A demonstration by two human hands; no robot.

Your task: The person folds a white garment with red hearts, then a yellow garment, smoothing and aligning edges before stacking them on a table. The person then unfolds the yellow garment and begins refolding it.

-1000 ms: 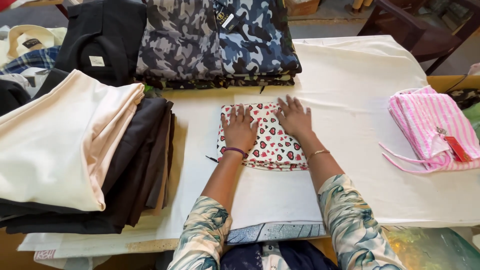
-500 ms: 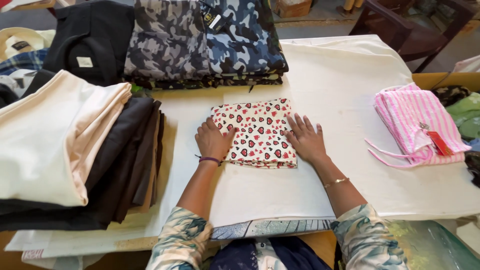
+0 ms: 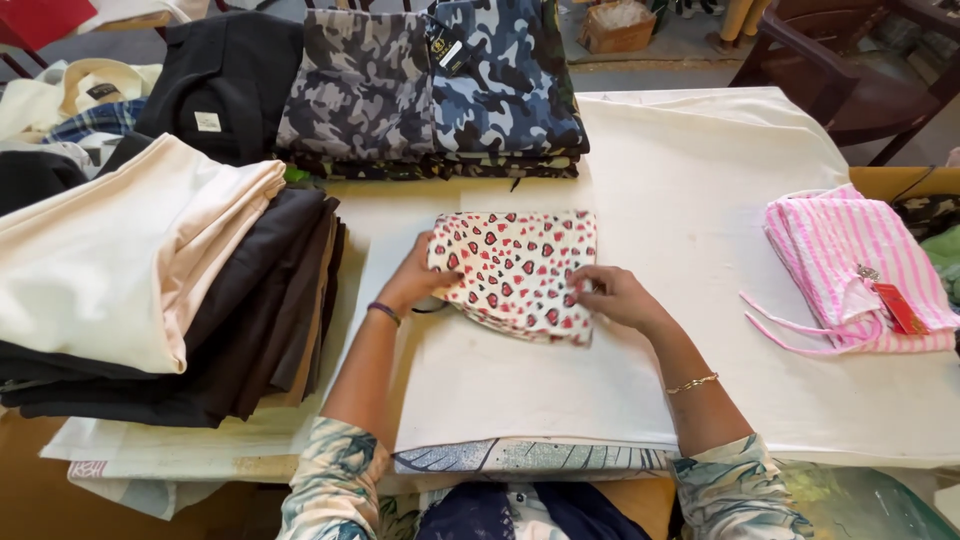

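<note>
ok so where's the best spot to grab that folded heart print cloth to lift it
Probably by its two short side edges, a hand from each side: the heart print cloth lies as a flat folded rectangle, and the left hand and right hand already sit there.

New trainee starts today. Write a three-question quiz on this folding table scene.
1. True or false: both hands grip the heart-print cloth.
2. Which lies to the person's right: A) pink striped garment B) camouflage stack C) cream and dark stack?
3. Which wrist wears the gold bracelet?

Key:
1. True: left hand at one edge, right hand at the other.
2. A
3. Right
</note>
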